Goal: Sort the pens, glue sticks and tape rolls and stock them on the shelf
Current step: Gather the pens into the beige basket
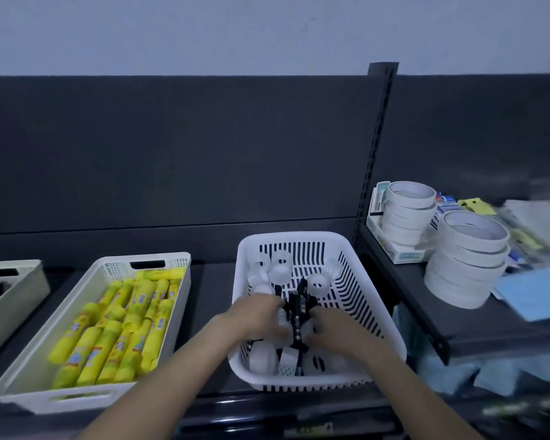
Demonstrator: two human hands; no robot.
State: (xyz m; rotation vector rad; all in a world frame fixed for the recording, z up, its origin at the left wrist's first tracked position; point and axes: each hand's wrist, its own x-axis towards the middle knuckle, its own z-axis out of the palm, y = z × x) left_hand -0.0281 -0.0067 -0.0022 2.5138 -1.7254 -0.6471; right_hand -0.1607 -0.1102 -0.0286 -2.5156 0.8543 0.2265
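A white slotted basket [375, 315] stands on the dark shelf in the middle. In it lie several small clear tape rolls [281, 265] and a bundle of black pens [296, 308]. My left hand [257, 315] and my right hand [334, 328] are both inside the basket, closing on the pen bundle from either side with curled fingers. The picture is blurred by motion, so single fingers are hard to make out. To the left, a cream bin [159, 258] holds several yellow glue sticks [108, 331].
A second cream bin [19, 287] with dark items sits at the far left edge. On the right shelf section stand two stacks of large white tape rolls [408, 211] [470, 258], small boxes and blue paper [531, 293]. A slotted upright post [373, 147] divides the shelves.
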